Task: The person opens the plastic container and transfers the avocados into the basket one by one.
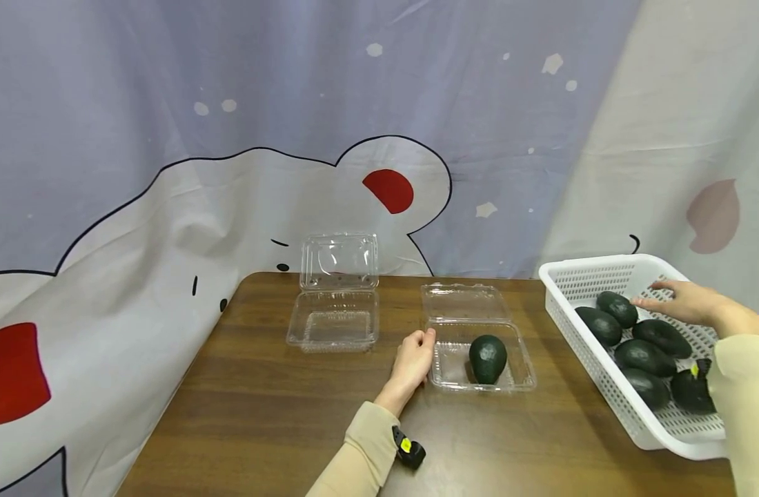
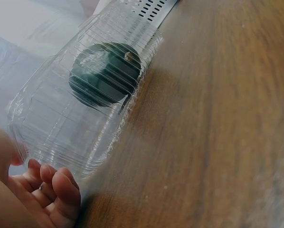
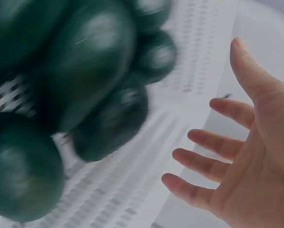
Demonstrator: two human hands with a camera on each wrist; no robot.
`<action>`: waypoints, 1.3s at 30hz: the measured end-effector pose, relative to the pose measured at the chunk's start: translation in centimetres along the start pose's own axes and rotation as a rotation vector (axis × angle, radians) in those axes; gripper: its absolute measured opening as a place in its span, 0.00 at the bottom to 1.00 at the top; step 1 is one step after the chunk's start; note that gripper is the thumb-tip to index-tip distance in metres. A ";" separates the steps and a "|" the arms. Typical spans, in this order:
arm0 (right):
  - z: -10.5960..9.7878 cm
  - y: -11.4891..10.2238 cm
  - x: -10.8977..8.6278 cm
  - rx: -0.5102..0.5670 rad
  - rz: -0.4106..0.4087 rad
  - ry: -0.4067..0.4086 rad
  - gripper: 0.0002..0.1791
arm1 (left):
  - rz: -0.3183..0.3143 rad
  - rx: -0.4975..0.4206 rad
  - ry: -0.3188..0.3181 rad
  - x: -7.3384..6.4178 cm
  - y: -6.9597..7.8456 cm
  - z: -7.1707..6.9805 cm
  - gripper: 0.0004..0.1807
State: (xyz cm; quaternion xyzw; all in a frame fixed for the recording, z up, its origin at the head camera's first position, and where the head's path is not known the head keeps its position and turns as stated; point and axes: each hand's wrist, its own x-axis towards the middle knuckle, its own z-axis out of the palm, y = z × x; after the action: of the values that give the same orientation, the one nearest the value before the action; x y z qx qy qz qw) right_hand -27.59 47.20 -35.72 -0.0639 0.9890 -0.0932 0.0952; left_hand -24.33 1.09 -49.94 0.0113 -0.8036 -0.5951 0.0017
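My left hand (image 1: 412,360) pinches the left rim of a clear plastic clamshell container (image 1: 449,376), its thumb over the edge and its fingers curled at the side. Inside that container stands one dark green avocado (image 1: 488,359), seen through the ribbed wall in the left wrist view. On the right, my right hand (image 1: 690,304) reaches over a white perforated basket (image 1: 593,376), with fingers spread and nothing held. Several avocados (image 1: 644,357) lie in the basket below and beside it. The right wrist view shows the open palm (image 3: 256,166) apart from the avocados (image 3: 94,61).
A second clear clamshell container (image 1: 332,321) stands with its lid raised at the back left of the brown wooden table (image 1: 280,421). Behind the table hangs a printed curtain (image 1: 261,207). The basket takes up the table's right side.
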 end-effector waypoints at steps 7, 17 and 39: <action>-3.2 -3.2 -0.6 0.055 0.026 0.062 0.43 | 0.001 -0.006 -0.006 -0.1 0.0 0.0 0.22; -3.4 -10.9 -2.9 0.182 -0.026 0.208 0.40 | -0.006 0.007 -0.005 0.0 -0.2 -0.1 0.22; 8.3 -23.0 -2.3 0.424 -0.050 0.450 0.22 | -0.007 0.021 -0.010 0.0 0.1 -0.2 0.22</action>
State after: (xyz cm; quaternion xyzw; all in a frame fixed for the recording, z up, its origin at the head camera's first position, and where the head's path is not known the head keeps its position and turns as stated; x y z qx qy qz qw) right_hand -21.15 23.73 -38.83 -0.0448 0.9419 -0.3115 -0.1175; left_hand -24.28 0.98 -49.80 0.0110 -0.8097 -0.5868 -0.0044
